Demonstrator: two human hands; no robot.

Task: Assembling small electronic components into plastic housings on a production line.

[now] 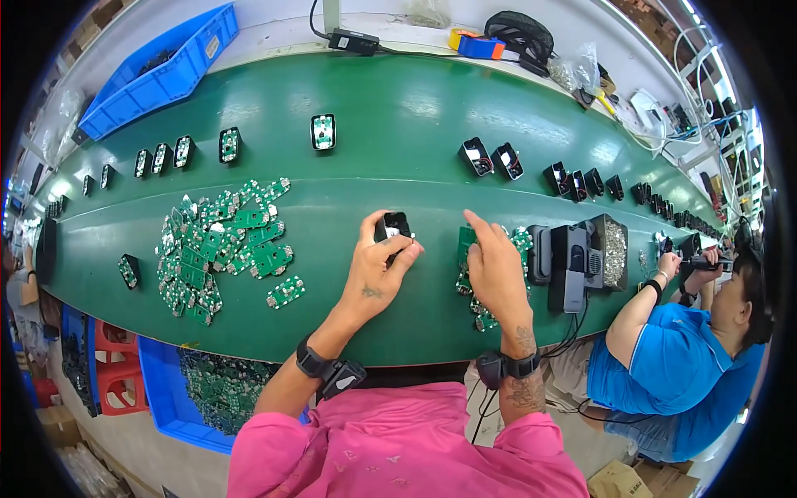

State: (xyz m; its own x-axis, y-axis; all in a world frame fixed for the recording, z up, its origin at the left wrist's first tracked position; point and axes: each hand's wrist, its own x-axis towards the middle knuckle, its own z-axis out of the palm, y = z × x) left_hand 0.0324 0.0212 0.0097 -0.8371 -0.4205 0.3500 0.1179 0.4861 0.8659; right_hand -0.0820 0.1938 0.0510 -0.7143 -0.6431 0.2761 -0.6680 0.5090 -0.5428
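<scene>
My left hand point(373, 269) is closed round a small black plastic housing point(393, 222), its open side facing up, over the middle of the green bench. My right hand point(498, 264) is over a small pile of green circuit boards point(465, 241), index finger stretched out and the other fingers partly bent. I see nothing held in it, though its underside is hidden. A larger heap of circuit boards point(199, 257) lies to the left, with one single board point(286, 291) apart at its near right edge.
Black housings with boards point(323, 132) stand in a row at the far left; housings with wires point(476, 157) run along the right. A grey device point(568, 266) and a tub of small metal parts point(613, 253) stand right. Blue bins point(162, 70) flank the bench. A co-worker point(677, 349) sits right.
</scene>
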